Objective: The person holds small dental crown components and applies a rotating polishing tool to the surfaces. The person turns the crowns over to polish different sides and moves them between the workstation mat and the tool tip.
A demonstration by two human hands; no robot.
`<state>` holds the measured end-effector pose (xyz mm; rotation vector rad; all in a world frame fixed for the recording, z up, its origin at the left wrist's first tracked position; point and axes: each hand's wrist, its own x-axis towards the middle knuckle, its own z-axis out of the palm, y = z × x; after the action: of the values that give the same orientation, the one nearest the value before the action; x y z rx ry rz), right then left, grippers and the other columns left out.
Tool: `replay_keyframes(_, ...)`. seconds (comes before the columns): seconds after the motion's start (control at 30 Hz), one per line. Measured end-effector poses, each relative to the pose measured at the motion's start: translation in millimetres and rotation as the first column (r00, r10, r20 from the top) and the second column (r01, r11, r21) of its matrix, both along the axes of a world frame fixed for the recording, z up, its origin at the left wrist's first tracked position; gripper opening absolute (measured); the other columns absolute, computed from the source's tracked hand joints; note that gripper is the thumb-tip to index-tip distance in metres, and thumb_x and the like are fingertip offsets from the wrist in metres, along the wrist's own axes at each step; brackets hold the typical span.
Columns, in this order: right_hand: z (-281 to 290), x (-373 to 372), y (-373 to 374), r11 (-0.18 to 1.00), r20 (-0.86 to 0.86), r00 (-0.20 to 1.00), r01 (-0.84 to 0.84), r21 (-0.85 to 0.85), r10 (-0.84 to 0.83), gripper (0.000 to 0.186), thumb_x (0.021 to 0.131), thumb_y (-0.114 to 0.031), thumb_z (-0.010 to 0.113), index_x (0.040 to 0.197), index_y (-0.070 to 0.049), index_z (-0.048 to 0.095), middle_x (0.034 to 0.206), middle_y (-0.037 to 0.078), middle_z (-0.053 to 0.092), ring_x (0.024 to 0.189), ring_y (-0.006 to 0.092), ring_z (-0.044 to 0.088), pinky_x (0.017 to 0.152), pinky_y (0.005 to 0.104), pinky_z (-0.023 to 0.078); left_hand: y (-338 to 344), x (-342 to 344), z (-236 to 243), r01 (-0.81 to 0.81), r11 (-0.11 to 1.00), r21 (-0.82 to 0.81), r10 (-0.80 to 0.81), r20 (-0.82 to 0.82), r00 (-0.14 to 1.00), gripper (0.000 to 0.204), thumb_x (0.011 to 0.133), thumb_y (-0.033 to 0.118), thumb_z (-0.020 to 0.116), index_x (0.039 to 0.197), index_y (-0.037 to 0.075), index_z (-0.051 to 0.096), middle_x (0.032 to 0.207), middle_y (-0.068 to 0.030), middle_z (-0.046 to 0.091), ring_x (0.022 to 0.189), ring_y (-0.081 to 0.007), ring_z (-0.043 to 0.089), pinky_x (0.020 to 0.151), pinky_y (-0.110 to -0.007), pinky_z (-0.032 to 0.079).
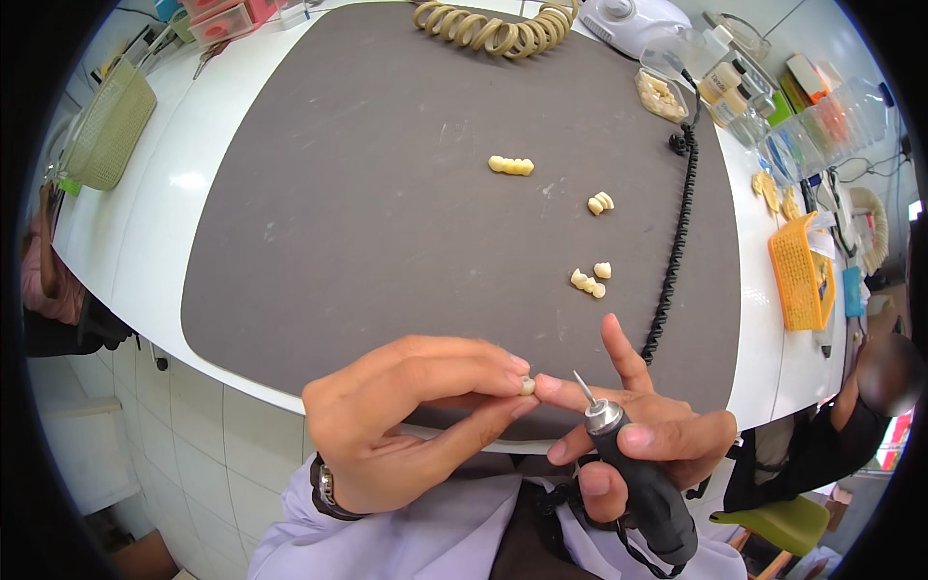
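Observation:
My left hand (401,411) pinches a small tooth-coloured dental crown (528,386) between thumb and fingers, low over the near edge of the grey mat (387,222). Gripped in my right hand (691,435) is a black rotary handpiece (650,488). Its thin pointed bur tilts up and to the left, apart from the crown. One right fingertip reaches the crown's right side; another finger points up, away from the tool. Beyond my hands lie a larger dental bridge (510,165), a short tooth piece (600,203), a small bridge (586,283) and a single crown (603,270).
The coiled black cord (681,222) runs along the mat's right side. A beige coiled hose (498,31) lies at the back, near a clear box of tooth pieces (660,97). Bottles and a yellow basket (800,275) stand right; a green basket (114,126) left. People sit at both sides.

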<state>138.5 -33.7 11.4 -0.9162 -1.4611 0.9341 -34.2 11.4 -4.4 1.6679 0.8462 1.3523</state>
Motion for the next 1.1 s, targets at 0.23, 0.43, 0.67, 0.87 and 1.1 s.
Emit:
replay_keyframes(0.23, -0.2, 4.1, 2.3, 0.997, 0.126, 0.992, -0.031, 0.067, 0.022, 0.033, 0.080, -0.006, 0.065, 0.105, -0.012, 0.045, 0.070, 0.014, 0.067, 0.094, 0.0372, 0.064, 0.104, 0.0625, 0.018, -2.8, -2.6, 4.9, 0.031, 0.985, -0.170, -0.028, 0.020, 0.999, 0.023, 0.067, -0.009, 0.074, 0.089, -0.003, 0.068, 0.086, -0.0140, 0.068, 0.077, -0.0194, 0.069, 0.065, -0.026, 0.059)
replay_keyframes(0.43, -2.0, -4.3, 0.2, 0.997, 0.014, 0.997, 0.079, 0.013, -0.079, 0.035, 0.071, 0.006, 0.069, 0.099, -0.013, 0.059, 0.068, 0.007, 0.066, 0.100, 0.0371, 0.062, 0.102, 0.0601, 0.030, -3.0, -3.2, 4.0, -0.014, 0.992, -0.128, 0.013, -0.006, 1.000, 0.022, 0.069, -0.009, 0.073, 0.090, -0.002, 0.068, 0.087, -0.0139, 0.068, 0.078, -0.0201, 0.069, 0.065, -0.026, 0.059)
replay_keyframes(0.67, -0.6, 3.6, 7.3, 0.987, 0.286, 0.955, -0.110, 0.115, 0.073, 0.030, 0.077, -0.008, 0.069, 0.098, -0.008, 0.047, 0.060, 0.012, 0.064, 0.092, 0.0386, 0.065, 0.104, 0.0643, 0.019, -2.5, -1.9, 4.6, -0.026, 0.991, -0.131, 0.029, 0.019, 0.999, 0.020, 0.070, -0.009, 0.072, 0.088, -0.002, 0.068, 0.087, -0.0139, 0.068, 0.077, -0.0188, 0.069, 0.064, -0.025, 0.059)
replay_keyframes(0.87, -0.6, 1.8, 6.0, 0.989, 0.291, 0.956, -0.064, 0.131, 0.024, 0.032, 0.073, -0.006, 0.071, 0.097, -0.010, 0.052, 0.057, 0.006, 0.064, 0.091, 0.0396, 0.065, 0.104, 0.0644, 0.019, -1.8, -2.1, 2.1, -0.025, 0.999, -0.027, 0.025, -0.007, 1.000, 0.021, 0.068, -0.008, 0.073, 0.088, -0.001, 0.067, 0.087, -0.0133, 0.069, 0.078, -0.0197, 0.069, 0.064, -0.025, 0.058)
replay_keyframes(1.1, -2.1, 1.2, 7.3, 0.989, 0.303, 0.952, -0.074, 0.126, 0.032, 0.033, 0.072, -0.007, 0.072, 0.098, -0.012, 0.052, 0.056, 0.004, 0.064, 0.092, 0.0399, 0.065, 0.104, 0.0645, 0.019, -3.4, -1.1, 2.0, -0.053, 0.998, 0.026, 0.054, -0.038, 0.998, 0.020, 0.065, -0.014, 0.071, 0.082, -0.004, 0.064, 0.083, -0.0182, 0.066, 0.073, -0.0212, 0.068, 0.063, -0.025, 0.058)
